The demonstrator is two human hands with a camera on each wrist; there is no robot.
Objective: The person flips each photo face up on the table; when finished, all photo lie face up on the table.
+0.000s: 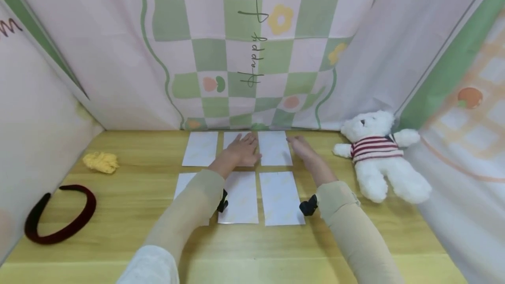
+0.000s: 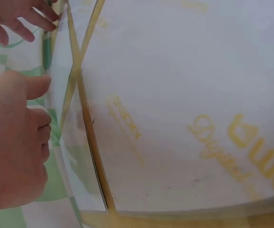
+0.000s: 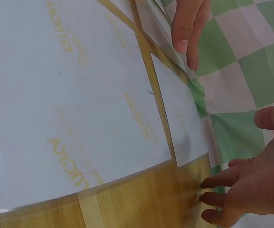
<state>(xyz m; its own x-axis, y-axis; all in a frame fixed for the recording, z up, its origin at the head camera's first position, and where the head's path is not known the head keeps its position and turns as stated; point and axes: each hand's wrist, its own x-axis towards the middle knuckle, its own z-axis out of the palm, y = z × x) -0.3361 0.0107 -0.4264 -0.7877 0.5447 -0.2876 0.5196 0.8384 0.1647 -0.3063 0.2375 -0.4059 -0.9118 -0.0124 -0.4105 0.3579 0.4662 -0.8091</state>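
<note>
White cards [image 1: 282,198]: six, two rows, on surface [image 1: 244,257]
Left grip [image 1: 242,150]: fingers extended over 12 o'clock card [image 1: 229,139]
Right grip [image 1: 304,148]: fingers spread, beside 1 o'clock card [image 1: 275,149]

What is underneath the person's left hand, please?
Under the left hand lies the back row's middle white sheet. In the head view, its far-left corner shows; the part beneath the hand is hidden.

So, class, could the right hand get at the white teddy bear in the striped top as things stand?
Probably yes: the right hand appears to hold nothing, the white teddy bear lies off to its right, and nothing stands between them on the wooden tabletop.
</note>
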